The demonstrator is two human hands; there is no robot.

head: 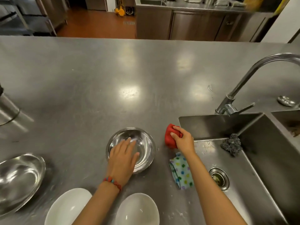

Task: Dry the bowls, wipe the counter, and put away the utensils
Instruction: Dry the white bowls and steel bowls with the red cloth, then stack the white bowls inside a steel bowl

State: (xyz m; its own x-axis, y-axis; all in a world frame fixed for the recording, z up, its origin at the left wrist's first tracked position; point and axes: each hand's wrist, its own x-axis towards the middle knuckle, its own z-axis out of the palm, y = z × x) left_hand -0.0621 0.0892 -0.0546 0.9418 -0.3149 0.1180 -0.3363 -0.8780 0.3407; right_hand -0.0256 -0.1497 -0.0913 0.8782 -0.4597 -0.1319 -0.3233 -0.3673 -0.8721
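Left hand (123, 157) lies flat, fingers straight, in the steel bowl (144, 143); right hand (181, 138) grips a red cloth (169, 138).

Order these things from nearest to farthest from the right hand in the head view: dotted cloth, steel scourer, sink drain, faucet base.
From the right hand:
1. Dotted cloth, just below the wrist.
2. Steel scourer, right, in the sink.
3. Sink drain and faucet base: too close to call.

Bright, even overhead light. Soft glare patches across steel bench (129, 65). Wide-angle bending at edges, tap (253, 73) curved. Motion blur far left and top right; centre sharp. Faint shadows.
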